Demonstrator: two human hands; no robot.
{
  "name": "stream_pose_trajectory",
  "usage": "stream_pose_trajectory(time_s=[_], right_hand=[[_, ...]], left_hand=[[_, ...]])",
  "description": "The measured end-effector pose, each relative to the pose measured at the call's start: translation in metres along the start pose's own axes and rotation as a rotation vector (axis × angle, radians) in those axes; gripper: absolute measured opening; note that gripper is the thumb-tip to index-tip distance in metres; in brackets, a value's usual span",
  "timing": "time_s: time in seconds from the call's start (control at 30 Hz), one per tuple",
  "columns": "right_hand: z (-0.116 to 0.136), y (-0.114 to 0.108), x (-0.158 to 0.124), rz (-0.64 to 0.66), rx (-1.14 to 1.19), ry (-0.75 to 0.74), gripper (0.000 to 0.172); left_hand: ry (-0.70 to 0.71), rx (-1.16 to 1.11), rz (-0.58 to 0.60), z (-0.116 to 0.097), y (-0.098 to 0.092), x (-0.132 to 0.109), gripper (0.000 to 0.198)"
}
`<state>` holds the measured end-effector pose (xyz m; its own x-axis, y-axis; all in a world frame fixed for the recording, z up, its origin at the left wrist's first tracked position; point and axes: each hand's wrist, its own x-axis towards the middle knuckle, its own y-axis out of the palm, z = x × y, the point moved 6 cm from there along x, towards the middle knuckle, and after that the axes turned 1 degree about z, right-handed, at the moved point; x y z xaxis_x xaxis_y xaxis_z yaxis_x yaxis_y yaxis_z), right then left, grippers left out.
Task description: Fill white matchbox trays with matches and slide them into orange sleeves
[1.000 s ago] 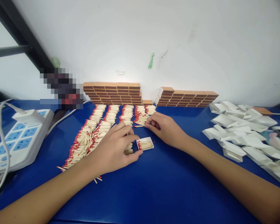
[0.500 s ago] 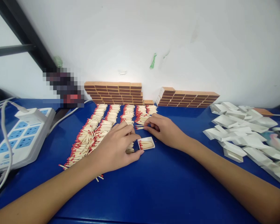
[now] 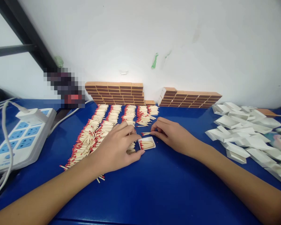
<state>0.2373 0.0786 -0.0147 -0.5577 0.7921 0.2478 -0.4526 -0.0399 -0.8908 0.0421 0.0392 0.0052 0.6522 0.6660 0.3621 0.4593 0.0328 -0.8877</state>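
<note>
A small white matchbox tray (image 3: 147, 144), partly filled with red-tipped matches, lies on the blue table (image 3: 154, 187). My left hand (image 3: 117, 150) rests beside its left end, thumb and fingers closed against the tray's edge. My right hand (image 3: 170, 134) pinches a few matches (image 3: 145, 133) just above the tray's far edge. Rows of loose matches (image 3: 100, 129) stretch from behind my left hand toward the wall.
Stacked brown matchbox sleeves (image 3: 115, 93) and a second stack (image 3: 189, 99) line the wall. A heap of empty white trays (image 3: 245, 131) covers the right side. A white power strip (image 3: 21, 137) with cables sits at the left.
My right hand has drawn a few matches from the far rows back toward the tray. My left hand has stayed at the tray.
</note>
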Motion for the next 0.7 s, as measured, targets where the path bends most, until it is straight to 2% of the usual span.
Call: stream_pose_trajectory(time_s=[0.5,0.6,0.7], right_hand=[[0.005,-0.004,-0.003,0.048,0.038,0.025,0.010],[0.014,-0.013,-0.006,0.018,0.062,0.015,0.012],[0.028,-0.017,-0.011,0.049,0.091,-0.004,0.013]], left_hand=[[0.007,0.008,0.000,-0.001,-0.001,0.002,0.025],[0.007,0.021,-0.002,-0.002,-0.001,0.002,0.026],[0.002,0.030,-0.003,-0.003,-0.002,0.003,0.026]])
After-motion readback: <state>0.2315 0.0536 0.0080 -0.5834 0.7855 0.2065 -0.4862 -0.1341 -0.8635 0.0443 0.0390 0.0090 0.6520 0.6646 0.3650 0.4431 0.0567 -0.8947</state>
